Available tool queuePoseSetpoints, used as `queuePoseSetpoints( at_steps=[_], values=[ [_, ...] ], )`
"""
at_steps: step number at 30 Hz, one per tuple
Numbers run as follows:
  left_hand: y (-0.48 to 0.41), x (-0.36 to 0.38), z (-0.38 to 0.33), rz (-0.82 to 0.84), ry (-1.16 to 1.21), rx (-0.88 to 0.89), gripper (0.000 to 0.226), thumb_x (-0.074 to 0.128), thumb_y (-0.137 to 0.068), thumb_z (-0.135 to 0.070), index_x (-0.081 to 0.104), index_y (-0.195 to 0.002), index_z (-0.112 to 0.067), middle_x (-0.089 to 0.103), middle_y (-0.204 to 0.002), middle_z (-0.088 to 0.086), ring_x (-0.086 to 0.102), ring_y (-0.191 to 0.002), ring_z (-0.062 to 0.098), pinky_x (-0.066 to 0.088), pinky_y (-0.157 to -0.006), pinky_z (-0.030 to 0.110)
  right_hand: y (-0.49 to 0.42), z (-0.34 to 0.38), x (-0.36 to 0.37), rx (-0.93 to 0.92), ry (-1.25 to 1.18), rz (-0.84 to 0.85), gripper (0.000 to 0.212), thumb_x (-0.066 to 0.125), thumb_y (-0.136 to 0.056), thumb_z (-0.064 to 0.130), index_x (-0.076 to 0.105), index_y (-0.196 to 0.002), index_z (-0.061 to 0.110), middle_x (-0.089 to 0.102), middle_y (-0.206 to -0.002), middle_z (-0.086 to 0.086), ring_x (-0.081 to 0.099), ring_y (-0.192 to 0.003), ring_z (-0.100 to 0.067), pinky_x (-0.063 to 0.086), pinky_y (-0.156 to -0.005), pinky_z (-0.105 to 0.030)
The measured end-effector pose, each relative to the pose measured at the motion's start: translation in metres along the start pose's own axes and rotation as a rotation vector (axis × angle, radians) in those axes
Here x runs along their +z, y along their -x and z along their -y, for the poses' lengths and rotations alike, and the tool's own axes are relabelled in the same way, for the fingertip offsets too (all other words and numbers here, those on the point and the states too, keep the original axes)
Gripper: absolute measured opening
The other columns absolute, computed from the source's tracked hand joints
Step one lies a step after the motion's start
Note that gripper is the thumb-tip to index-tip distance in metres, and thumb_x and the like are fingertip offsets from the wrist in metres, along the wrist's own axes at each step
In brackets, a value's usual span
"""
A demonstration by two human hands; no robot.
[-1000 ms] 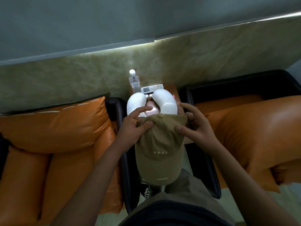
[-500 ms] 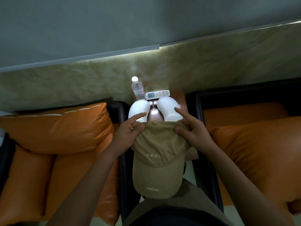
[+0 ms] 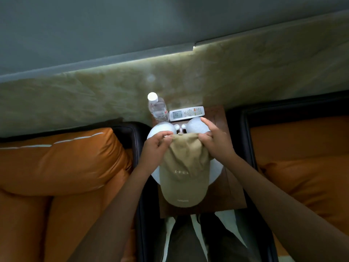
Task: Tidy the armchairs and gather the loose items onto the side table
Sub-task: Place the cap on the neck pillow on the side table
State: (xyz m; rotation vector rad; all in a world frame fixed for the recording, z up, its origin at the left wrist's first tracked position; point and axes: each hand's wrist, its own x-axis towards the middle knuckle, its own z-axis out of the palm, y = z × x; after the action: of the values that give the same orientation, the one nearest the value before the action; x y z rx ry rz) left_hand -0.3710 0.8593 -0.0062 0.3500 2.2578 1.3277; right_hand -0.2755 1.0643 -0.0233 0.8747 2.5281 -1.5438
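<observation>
We've got L hand [image 3: 154, 146] & R hand [image 3: 215, 142] pinching the cap [image 3: 184, 176] at its back edge, R index sticking out, cap lying atop the pillow [image 3: 194, 125] on the table [image 3: 232, 193], so a shove fwd could bump pillow into bottle [image 3: 158, 108] & tip it onto remote [image 3: 187, 113].

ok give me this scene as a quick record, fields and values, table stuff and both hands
surface: wooden side table, orange armchair either side
item in hand: tan cap draped over white neck pillow, brim toward the person
left hand: pinches the cap's back edge
right hand: grips the cap's back edge, forefinger out over the pillow
at the back: water bottle upright, remote flat beside it
</observation>
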Motion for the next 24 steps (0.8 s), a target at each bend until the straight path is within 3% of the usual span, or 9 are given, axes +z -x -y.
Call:
queuePoseSetpoints(
  at_steps=[3, 8, 12, 15, 19, 22, 24],
  values=[
    [-0.031, 0.005, 0.02, -0.006, 0.031, 0.008, 0.017, 0.062, -0.097, -0.019, 0.071, -0.111, -0.017, 0.071, -0.098, -0.013, 0.064, -0.086, -0.006, 0.046, -0.081, 0.014, -0.022, -0.012, 0.016, 0.03, 0.016, -0.07, 0.047, 0.06, -0.093, 0.033, 0.054, -0.139, 0.035, 0.056, -0.062, 0.024, 0.054, -0.079, -0.005, 0.038, -0.109, -0.054],
    [-0.062, 0.022, 0.038, -0.019, 0.138, 0.024, 0.027, 0.063, -0.096, -0.015, 0.069, -0.122, -0.017, 0.071, -0.109, -0.015, 0.066, -0.102, -0.002, 0.05, -0.095, 0.022, -0.045, -0.023, 0.025, 0.104, -0.025, -0.161, 0.044, 0.061, -0.092, 0.037, 0.057, -0.136, 0.035, 0.07, -0.107, 0.001, 0.062, -0.11, -0.023, 0.045, -0.105, -0.045],
    [-0.075, 0.025, 0.031, -0.038, 0.191, 0.08, 0.028, 0.063, -0.097, -0.019, 0.068, -0.124, -0.02, 0.069, -0.118, -0.014, 0.062, -0.116, 0.0, 0.047, -0.104, 0.023, -0.057, -0.015, 0.028, 0.078, -0.136, -0.236, 0.039, 0.06, -0.092, 0.031, 0.06, -0.131, 0.034, 0.07, -0.119, 0.006, 0.063, -0.113, -0.015, 0.048, -0.105, -0.042],
    [-0.078, 0.022, 0.031, -0.015, 0.063, 0.125, 0.031, 0.061, -0.098, -0.024, 0.066, -0.128, -0.021, 0.068, -0.122, -0.014, 0.058, -0.118, -0.006, 0.044, -0.105, 0.02, -0.066, -0.014, 0.03, 0.099, -0.119, -0.19, 0.043, 0.06, -0.091, 0.032, 0.059, -0.133, 0.032, 0.068, -0.119, 0.003, 0.062, -0.113, -0.016, 0.047, -0.105, -0.043],
    [-0.072, 0.018, 0.047, 0.029, -0.296, 0.253, 0.051, 0.057, -0.099, -0.03, 0.046, -0.147, -0.017, 0.053, -0.145, 0.005, 0.047, -0.135, 0.014, 0.035, -0.115, 0.035, -0.053, -0.01, 0.038, 0.105, -0.025, -0.194, 0.07, 0.062, -0.085, 0.032, 0.04, -0.15, 0.024, 0.044, -0.145, -0.006, 0.041, -0.137, -0.022, 0.031, -0.119, -0.044],
    [-0.044, 0.017, 0.053, -0.134, -0.302, 0.27, 0.064, 0.06, -0.097, -0.028, 0.035, -0.152, -0.009, 0.037, -0.156, 0.011, 0.03, -0.147, 0.019, 0.022, -0.122, 0.03, -0.018, -0.004, 0.046, 0.088, -0.09, -0.264, 0.078, 0.064, -0.09, 0.025, 0.024, -0.156, 0.03, 0.018, -0.164, -0.001, 0.017, -0.15, -0.011, 0.017, -0.122, -0.034],
    [-0.015, 0.023, 0.059, -0.134, -0.246, 0.15, 0.072, 0.061, -0.096, -0.033, 0.026, -0.155, -0.014, 0.025, -0.162, 0.005, 0.02, -0.15, 0.013, 0.018, -0.123, 0.029, 0.006, -0.009, 0.056, 0.099, -0.109, -0.242, 0.08, 0.062, -0.091, 0.026, 0.018, -0.158, 0.031, 0.009, -0.167, 0.004, 0.007, -0.152, -0.004, 0.014, -0.124, -0.033]
  ],
)
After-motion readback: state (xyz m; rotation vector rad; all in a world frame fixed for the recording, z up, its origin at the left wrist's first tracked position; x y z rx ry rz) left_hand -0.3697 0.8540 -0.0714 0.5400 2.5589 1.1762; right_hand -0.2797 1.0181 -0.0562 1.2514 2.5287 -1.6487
